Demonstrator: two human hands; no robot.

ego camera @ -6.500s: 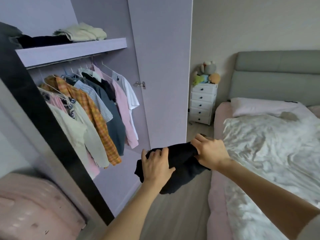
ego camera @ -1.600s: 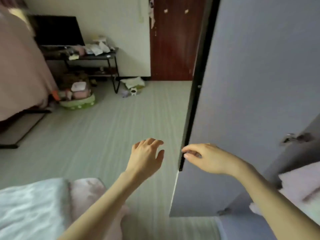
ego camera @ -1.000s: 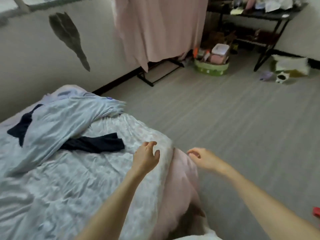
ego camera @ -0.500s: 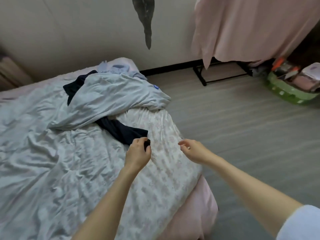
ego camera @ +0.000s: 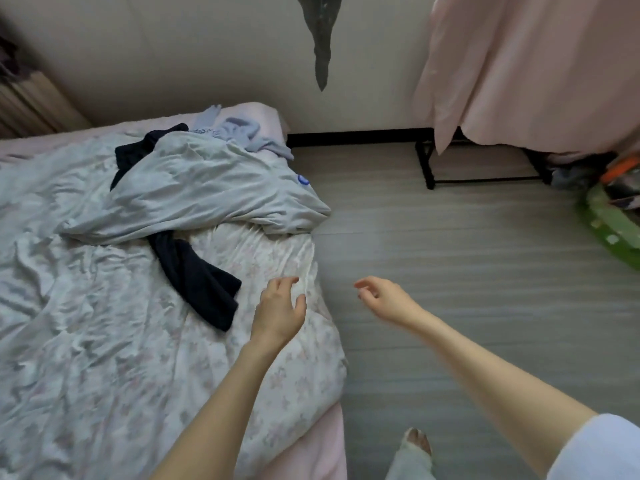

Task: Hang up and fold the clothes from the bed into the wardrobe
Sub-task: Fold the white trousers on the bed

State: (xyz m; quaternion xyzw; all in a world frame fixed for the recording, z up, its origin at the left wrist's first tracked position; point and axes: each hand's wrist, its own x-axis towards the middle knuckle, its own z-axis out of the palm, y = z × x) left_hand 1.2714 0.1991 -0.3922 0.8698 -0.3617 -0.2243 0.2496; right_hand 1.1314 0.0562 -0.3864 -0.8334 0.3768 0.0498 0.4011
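Your left hand (ego camera: pixel 277 315) is hovering over the foot corner of the bed (ego camera: pixel 104 358), fingers spread and loosely curled, grip released with nothing in it. It sits just to the right of the dark navy garment (ego camera: pixel 197 278), close but not touching as far as I can tell. Your right hand (ego camera: pixel 388 299) is out past the bed edge, over the grey floor (ego camera: pixel 467 271), fingers relaxed and half curled, also released and empty.

As for the clothes: the navy piece lies as a long strip on the floral duvet, its near end by your left hand, its far end tucked under a pale grey shirt (ego camera: pixel 207 195) that is crumpled across the upper part of the bed. That shirt has a small blue round mark near its right edge. More dark fabric pokes out from under the shirt on the far side; I can't tell if it's the same garment or another one. Behind that, at the far corner of the mattress, there's a light blue-grey garment (ego camera: pixel 242 133) bunched up.

Over on the right a pink cloth (ego camera: pixel 536 64) hangs over a black rack (ego camera: pixel 429 168), and a green basket (ego camera: pixel 609 223) sits at the frame edge. Your foot (ego camera: pixel 417 441) shows at the bottom.
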